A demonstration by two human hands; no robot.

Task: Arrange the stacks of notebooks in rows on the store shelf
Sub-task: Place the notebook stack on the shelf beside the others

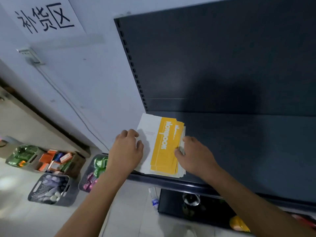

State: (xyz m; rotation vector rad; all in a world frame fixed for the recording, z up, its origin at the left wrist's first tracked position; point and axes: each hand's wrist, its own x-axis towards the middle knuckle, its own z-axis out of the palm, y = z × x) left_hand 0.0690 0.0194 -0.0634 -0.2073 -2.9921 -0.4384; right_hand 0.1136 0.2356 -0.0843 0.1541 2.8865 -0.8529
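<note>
A stack of notebooks (164, 144), yellow and white on top, was held between the two hands on the dark shelf (248, 151). Its left edge was gripped by the curled fingers of the left hand (127, 147); its right edge was pinched by the right hand (195, 154). A grey basket (34, 195) was seen on the floor, below the left hand

Left of the fingers (132, 133) and lower, baskets (33, 196) of goods sit on the floor (17, 212). A sign (42, 16) hangs high above.
</note>
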